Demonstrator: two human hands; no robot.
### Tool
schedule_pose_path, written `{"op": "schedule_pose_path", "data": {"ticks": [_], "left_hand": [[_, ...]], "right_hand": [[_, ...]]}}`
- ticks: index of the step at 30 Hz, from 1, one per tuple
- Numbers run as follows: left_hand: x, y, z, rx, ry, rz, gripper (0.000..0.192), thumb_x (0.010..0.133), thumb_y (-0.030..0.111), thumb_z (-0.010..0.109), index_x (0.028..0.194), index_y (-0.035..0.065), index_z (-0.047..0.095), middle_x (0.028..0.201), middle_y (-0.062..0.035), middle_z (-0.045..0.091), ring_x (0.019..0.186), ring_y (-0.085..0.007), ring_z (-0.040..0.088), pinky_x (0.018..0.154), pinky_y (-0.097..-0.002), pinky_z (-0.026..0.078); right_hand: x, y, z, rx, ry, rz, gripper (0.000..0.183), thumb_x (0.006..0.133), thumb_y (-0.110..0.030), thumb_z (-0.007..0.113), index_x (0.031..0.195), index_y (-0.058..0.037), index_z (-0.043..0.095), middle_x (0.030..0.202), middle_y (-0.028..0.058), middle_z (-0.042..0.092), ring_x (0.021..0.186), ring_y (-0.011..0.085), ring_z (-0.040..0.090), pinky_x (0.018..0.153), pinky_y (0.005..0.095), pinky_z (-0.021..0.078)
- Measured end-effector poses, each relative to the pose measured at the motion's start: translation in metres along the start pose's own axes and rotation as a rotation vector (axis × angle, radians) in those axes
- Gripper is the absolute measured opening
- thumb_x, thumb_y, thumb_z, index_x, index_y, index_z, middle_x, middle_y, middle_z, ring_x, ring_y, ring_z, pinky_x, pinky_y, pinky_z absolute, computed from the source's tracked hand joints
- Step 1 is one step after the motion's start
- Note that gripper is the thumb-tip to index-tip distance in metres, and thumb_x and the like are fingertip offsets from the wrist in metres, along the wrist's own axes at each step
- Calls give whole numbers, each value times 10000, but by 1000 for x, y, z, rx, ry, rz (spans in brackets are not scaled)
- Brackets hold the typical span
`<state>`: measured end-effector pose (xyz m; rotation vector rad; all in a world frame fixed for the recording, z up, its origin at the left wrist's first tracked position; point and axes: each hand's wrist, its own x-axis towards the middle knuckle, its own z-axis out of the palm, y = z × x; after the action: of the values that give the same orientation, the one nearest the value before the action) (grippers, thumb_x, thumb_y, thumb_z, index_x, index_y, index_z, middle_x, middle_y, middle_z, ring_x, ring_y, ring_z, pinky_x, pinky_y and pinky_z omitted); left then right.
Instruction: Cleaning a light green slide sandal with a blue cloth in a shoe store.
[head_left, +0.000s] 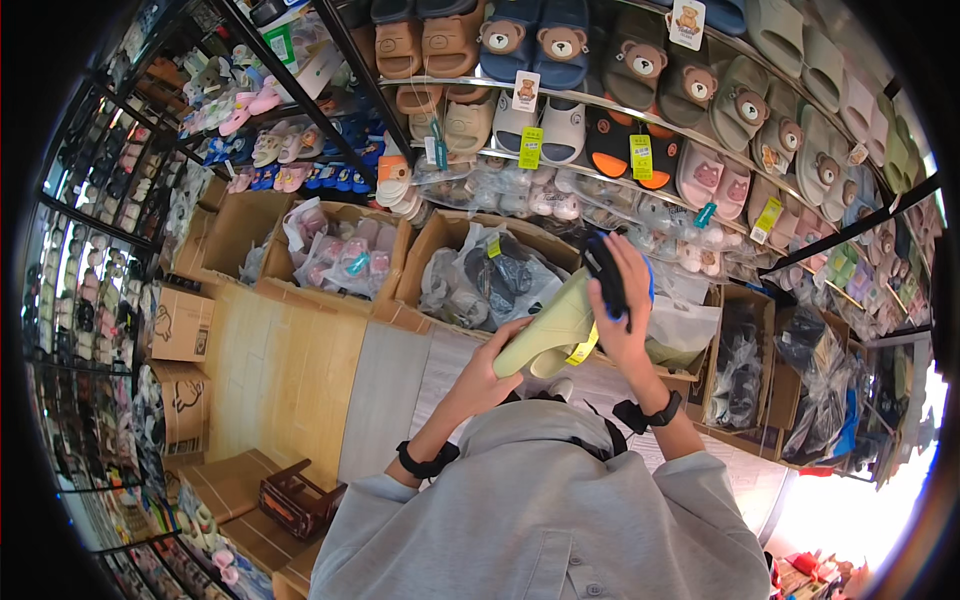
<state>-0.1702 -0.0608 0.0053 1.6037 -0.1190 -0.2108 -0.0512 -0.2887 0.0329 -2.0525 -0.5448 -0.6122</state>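
Note:
My left hand (480, 382) grips one end of a pale green slipper (551, 319), which slants up to the right in front of my chest. A second pale green slipper (551, 363) shows just beneath it, with a yellow tag (583, 346). In my right hand (630, 300) is a black brush (604, 276) with blue at its edge, held against the far end of the upper slipper. Its bristles, if any, cannot be made out. Behind my hands stands an open cardboard box (420, 259) with bagged dark slippers (502, 277).
Racks of slippers, with a metal shelf rail (585, 97), rise ahead. More open boxes stand left and right, one with bagged pink slippers (352, 259). A brown wooden stool (296, 499) and flattened cardboard (232, 480) lie at lower left, beside wood-look flooring (277, 375).

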Motion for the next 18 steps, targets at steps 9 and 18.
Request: {"op": "schedule_pose_path", "data": {"ticks": [9,18], "left_hand": [[2,-23,-5,21,71,-157,773,818,4,734,1551,4,490,1390,-205,672,1319,-302,645,1115,-377,476],[7,-18,-4,120,108,9,808,807,69,817,1545,-5,496,1381,-204,680,1288,-304,664,1090,-409,507]], "right_hand": [[-32,-56,3,-90,-386,-342,682,877,-337,752,1511,-116,634,1569,151,585,1450,372,547,1200,548,398],[-15,-44,-5,-118,-409,-475,671,898,-383,788,1501,-130,639,1557,113,606,1454,311,564,1224,488,397]]}}
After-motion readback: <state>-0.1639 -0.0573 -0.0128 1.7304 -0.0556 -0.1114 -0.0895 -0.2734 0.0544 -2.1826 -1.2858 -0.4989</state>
